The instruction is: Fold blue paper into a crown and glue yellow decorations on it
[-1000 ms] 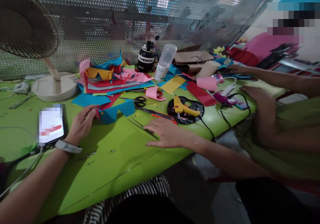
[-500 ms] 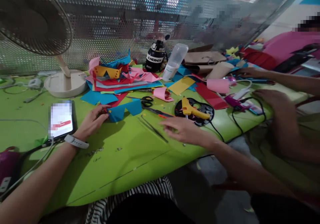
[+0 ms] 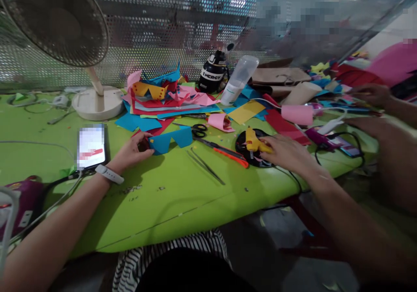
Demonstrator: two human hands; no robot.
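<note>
My left hand [image 3: 137,150] pinches one end of a blue paper strip [image 3: 182,138] with zigzag notches along its lower edge, standing on the green table. My right hand [image 3: 282,152] has its fingers closed around the handle of a yellow glue gun [image 3: 253,141], which rests on a round black tray [image 3: 241,142]. Between the two hands lie tweezers [image 3: 208,169], an orange-and-black utility knife [image 3: 233,154] and black-handled scissors [image 3: 199,130].
A phone [image 3: 91,146] lies left of my left hand, with a fan [image 3: 96,105] behind it. Coloured paper [image 3: 182,109], a black bottle [image 3: 211,75] and a clear bottle [image 3: 239,81] line the back. A co-worker's hands [image 3: 371,127] are at the right.
My right hand has moved right, from beside the tweezers to the glue gun, and taken hold of its handle. The left hand keeps hold of the blue paper strip; the view has shifted.
</note>
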